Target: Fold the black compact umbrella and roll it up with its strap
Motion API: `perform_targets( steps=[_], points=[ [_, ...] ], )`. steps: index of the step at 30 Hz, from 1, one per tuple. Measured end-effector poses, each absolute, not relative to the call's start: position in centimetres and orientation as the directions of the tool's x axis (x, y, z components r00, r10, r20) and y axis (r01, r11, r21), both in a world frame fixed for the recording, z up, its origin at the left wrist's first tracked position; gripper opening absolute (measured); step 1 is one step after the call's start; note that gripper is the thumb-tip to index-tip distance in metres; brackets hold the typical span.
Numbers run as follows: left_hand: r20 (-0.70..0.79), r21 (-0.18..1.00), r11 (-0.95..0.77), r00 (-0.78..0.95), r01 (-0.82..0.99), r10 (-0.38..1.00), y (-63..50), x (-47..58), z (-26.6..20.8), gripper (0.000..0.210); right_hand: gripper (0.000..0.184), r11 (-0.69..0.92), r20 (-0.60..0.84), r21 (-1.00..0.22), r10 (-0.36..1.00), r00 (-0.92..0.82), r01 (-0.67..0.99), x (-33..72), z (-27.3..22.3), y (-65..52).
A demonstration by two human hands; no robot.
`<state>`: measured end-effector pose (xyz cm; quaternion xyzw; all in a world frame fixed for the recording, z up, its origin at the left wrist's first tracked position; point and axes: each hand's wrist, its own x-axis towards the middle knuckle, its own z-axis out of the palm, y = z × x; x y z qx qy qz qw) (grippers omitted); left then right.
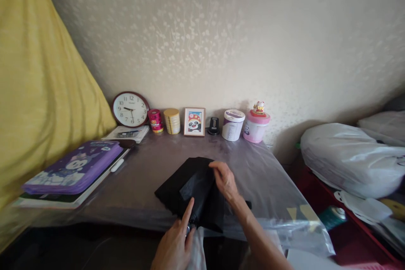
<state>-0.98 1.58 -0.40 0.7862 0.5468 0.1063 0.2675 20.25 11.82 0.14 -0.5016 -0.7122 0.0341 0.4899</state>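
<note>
A loosely gathered black folding umbrella lies across the front of the table, its canopy folds spread out. My left hand is closed around its near end, the index finger stretched along the cloth. Something small and silvery shows by the left thumb; I cannot make out whether it is part of the umbrella. At the far right side of the canopy, my right hand pinches the edge of a black fold between thumb and fingers. The umbrella's handle is mostly hidden by my left hand.
Plastic film covers the table. A purple case lies on books at left. Along the wall stand a clock, a pink can, a yellow can, a panda picture and two tubs. White bags sit right.
</note>
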Motion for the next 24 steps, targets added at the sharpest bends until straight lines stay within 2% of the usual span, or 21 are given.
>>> perform_targets(
  steps=[2, 4, 9, 11, 14, 16, 18, 20, 22, 24],
  points=[
    [-0.115, 0.555, -0.266, 0.390, 0.788, 0.914, 1.6, -1.0, -0.5, 0.057, 0.033, 0.574, 0.621, -0.483, 0.757, -0.204, 0.661, 19.2, 0.1, 11.1],
    [-0.095, 0.578, -0.272, 0.394, 0.770, 0.914, 1.7, -1.2, -0.7, 0.057, 0.035, 0.580, 0.575, -0.429, 0.767, -0.286, 0.693, 18.8, -0.1, 11.5],
    [-0.062, 0.618, -0.273, 0.391, 0.737, 0.918, 1.8, -1.3, -1.2, 0.060, 0.036, 0.366, 0.604, -0.447, 0.797, -0.026, 0.816, 19.5, 0.3, 13.7],
    [-0.060, 0.627, -0.268, 0.388, 0.732, 0.920, 1.8, -1.3, -1.3, 0.060, 0.039, 0.418, 0.639, -0.454, 0.768, -0.039, 0.787, 19.2, 0.5, 13.2],
    [-0.060, 0.634, -0.253, 0.372, 0.731, 0.926, 1.8, -1.3, -1.4, 0.061, 0.041, 0.605, 0.621, -0.409, 0.733, -0.278, 0.683, 18.0, 0.4, 11.9],
    [-0.060, 0.639, -0.249, 0.369, 0.728, 0.927, 1.8, -1.4, -1.5, 0.061, 0.040, 0.633, 0.592, -0.396, 0.730, -0.341, 0.666, 17.8, 0.0, 11.6],
    [-0.057, 0.652, -0.247, 0.371, 0.717, 0.927, 1.8, -1.4, -1.6, 0.062, 0.037, 0.543, 0.607, -0.443, 0.767, -0.208, 0.713, 18.7, -0.5, 12.1],
    [-0.051, 0.678, -0.244, 0.376, 0.693, 0.925, 1.8, -1.6, -1.6, 0.061, 0.033, 0.390, 0.603, -0.560, 0.797, 0.038, 0.731, 20.6, -1.0, 12.8],
    [-0.037, 0.712, -0.238, 0.373, 0.661, 0.927, 1.8, -1.7, -1.7, 0.060, 0.030, 0.244, 0.511, -0.708, 0.825, 0.242, 0.663, 22.9, -1.4, 13.1],
    [-0.027, 0.743, -0.227, 0.368, 0.630, 0.929, 1.8, -1.9, -1.7, 0.060, 0.027, 0.142, 0.400, -0.803, 0.848, 0.347, 0.579, 24.8, -1.6, 12.6]
  ],
)
